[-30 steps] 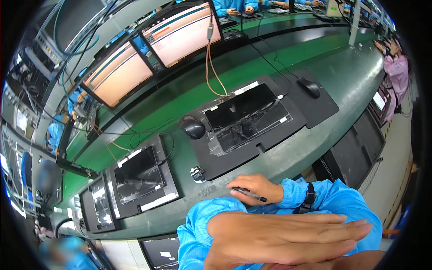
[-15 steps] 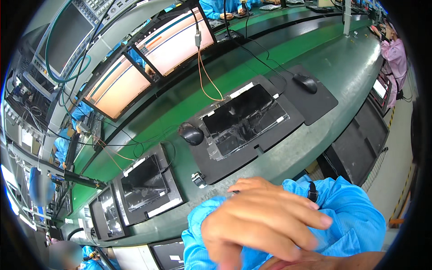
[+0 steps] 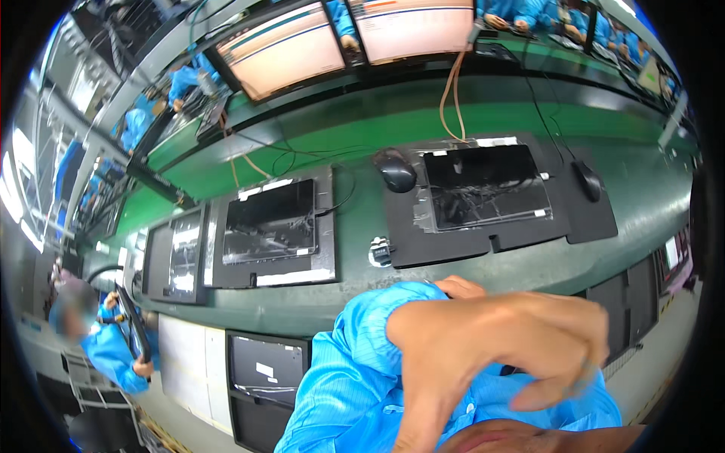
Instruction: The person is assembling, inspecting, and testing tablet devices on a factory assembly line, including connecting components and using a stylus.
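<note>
head view: left hand [image 3: 491,336] raised over blue sleeves, blurred, fingers loosely bent, grip partly open, nothing seen in it. right hand [image 3: 462,287] mostly hidden behind it; cannot tell its grip. small gadget [image 3: 380,251] on bench [image 3: 361,219], near right hand, beside black mat [image 3: 442,251] bearing panel [image 3: 489,185].

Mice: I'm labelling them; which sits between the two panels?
The left mouse, between left panel and right panel; the right mouse lies right of both.

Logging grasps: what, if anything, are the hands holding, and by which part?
The left hand shows nothing held; the right hand is mostly hidden, its hold unclear.
</note>
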A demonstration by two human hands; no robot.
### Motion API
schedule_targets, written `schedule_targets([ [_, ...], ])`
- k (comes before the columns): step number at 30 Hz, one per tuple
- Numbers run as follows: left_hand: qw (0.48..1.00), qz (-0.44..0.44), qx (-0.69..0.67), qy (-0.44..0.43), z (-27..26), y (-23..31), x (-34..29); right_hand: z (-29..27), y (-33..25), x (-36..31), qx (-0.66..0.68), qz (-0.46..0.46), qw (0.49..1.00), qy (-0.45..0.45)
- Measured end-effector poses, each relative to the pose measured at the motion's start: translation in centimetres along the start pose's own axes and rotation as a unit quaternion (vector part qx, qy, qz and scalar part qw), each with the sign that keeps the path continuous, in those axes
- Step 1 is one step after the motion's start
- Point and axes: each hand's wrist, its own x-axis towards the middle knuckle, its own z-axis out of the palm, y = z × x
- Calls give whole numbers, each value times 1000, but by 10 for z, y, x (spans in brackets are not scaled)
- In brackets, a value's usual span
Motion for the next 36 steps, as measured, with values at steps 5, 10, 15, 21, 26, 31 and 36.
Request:
schedule_targets([
  [5,996,-38,-75,7,21,0,-3,-5,-22,14,-10,83,996,-30],
  [10,984,-10,-177,25,29,-17,-3,-8,-17,13,-7,90,995,-42],
  [15,986,-16,-168,2,29,-13,-4,-7,-18,14,-4,78,997,-24],
  [21,986,-51,-145,-61,13,1,-1,-8,1,3,9,80,996,-49],
  [26,987,-81,-117,-79,1,6,1,-15,-15,8,18,114,990,-76],
  [31,988,-114,-85,-55,-17,20,4,-13,-12,6,16,106,993,-57],
  [36,981,32,-176,74,-10,33,0,-7,-12,9,-6,107,993,-44],
])
